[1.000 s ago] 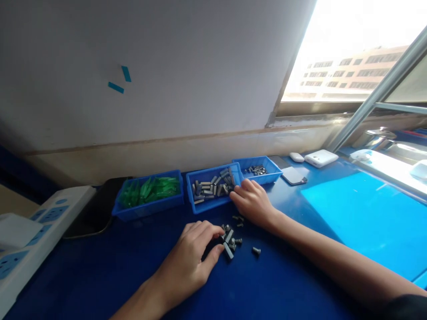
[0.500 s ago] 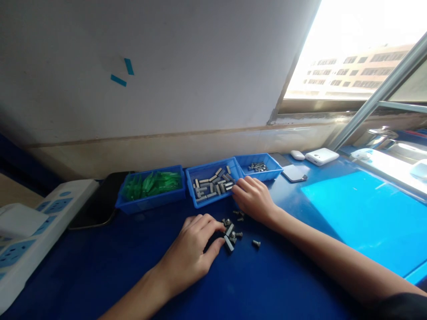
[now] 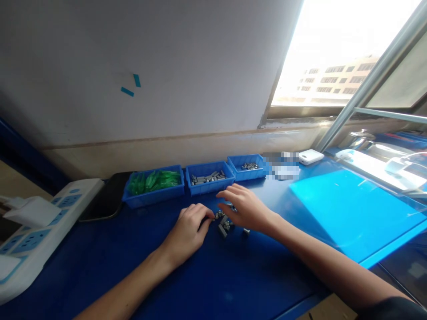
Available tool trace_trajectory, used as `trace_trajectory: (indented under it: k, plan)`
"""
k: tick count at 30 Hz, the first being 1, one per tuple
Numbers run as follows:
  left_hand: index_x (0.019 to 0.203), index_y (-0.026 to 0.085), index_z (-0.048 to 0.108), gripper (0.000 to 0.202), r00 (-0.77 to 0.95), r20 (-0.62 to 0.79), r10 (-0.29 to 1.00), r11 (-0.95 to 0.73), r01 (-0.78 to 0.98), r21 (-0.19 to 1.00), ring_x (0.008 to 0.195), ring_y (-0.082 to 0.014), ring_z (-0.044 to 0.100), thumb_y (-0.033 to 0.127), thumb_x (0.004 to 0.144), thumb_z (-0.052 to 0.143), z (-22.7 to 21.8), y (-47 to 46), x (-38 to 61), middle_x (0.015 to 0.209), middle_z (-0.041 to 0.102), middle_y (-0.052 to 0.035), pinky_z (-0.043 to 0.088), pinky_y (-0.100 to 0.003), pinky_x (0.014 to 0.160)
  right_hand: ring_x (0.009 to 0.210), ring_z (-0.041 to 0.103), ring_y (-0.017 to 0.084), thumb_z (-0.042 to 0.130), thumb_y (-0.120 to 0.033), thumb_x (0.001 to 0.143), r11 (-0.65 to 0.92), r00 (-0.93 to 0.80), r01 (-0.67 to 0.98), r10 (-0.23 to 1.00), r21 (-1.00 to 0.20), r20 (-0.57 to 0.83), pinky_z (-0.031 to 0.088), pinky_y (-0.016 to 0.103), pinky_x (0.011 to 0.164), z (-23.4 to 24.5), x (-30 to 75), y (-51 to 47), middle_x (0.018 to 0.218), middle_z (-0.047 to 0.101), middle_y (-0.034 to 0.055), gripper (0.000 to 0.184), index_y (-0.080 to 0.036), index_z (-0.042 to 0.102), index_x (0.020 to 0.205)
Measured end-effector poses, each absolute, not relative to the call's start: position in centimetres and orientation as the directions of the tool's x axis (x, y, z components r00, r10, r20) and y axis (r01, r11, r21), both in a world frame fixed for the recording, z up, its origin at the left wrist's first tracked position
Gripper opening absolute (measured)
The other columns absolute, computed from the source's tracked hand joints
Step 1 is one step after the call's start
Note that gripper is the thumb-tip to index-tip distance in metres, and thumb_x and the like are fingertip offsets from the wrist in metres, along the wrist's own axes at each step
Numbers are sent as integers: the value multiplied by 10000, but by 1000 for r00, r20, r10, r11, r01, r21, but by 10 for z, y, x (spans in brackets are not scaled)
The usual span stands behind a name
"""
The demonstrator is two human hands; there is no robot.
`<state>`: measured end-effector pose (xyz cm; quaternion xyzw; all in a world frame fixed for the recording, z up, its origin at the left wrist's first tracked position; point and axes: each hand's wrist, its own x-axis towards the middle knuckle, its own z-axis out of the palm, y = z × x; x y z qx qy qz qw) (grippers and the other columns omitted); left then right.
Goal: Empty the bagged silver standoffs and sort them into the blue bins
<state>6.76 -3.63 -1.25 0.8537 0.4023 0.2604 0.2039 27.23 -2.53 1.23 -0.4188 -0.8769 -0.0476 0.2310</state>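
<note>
A small pile of grey metal screws and hex spacers (image 3: 224,225) lies on the dark blue table (image 3: 233,275). My left hand (image 3: 187,231) rests beside the pile with its fingers curled, fingertips touching the left pieces. My right hand (image 3: 243,208) hovers over the pile's right side, fingers bent and slightly apart; whether it holds a piece is hidden. Behind the pile stand three blue bins: one with green plastic parts (image 3: 154,191), one with grey spacers (image 3: 208,183), one with small screws (image 3: 247,167).
A white power strip (image 3: 43,226) with a plug lies at the left edge, a black phone (image 3: 106,200) beside it. A bright blue mat (image 3: 350,213) covers the right. White devices (image 3: 310,156) sit near the window ledge.
My right hand has drawn back from the middle bin toward the pile. The view has tilted and pulled back, so the bins look farther away. My left hand stays at the pile.
</note>
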Motion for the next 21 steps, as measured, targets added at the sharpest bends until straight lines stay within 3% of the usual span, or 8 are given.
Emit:
trace_trajectory:
  k: [7, 14, 18, 21]
  plan:
    - [925, 197, 518, 89, 348, 355, 868, -495, 545, 677, 778, -160, 622, 254, 870, 478, -14, -33, 68, 835, 640, -9, 479, -270, 729, 870, 543, 191, 585, -348, 852, 725, -629, 670, 669, -159, 396, 407, 318, 791, 1, 253, -39, 916, 629, 72, 288, -158, 599, 1068]
    - [954, 184, 551, 137, 338, 387, 858, -514, 582, 631, 828, -169, 620, 239, 864, 464, -16, -34, 68, 882, 647, -36, 477, -285, 768, 989, 485, 224, 702, -429, 735, 829, -807, 540, 559, -146, 191, 396, 375, 844, 21, 274, -46, 1112, 544, 81, 423, -220, 622, 1094]
    - [976, 187, 583, 182, 427, 371, 824, -566, 613, 551, 871, -190, 613, 253, 874, 447, -16, -36, 69, 895, 654, -46, 471, -315, 793, 966, 473, 211, 677, -372, 783, 832, -813, 538, 555, -136, 177, 393, 378, 851, 26, 278, -53, 1050, 546, 68, 262, -216, 654, 992]
    - [982, 187, 599, 203, 448, 356, 820, -572, 632, 523, 899, -202, 610, 262, 875, 443, -15, -36, 70, 916, 663, -51, 464, -330, 809, 952, 470, 216, 640, -388, 821, 840, -817, 536, 540, -80, 203, 400, 378, 827, 22, 274, -54, 983, 572, 72, 251, -184, 642, 968]
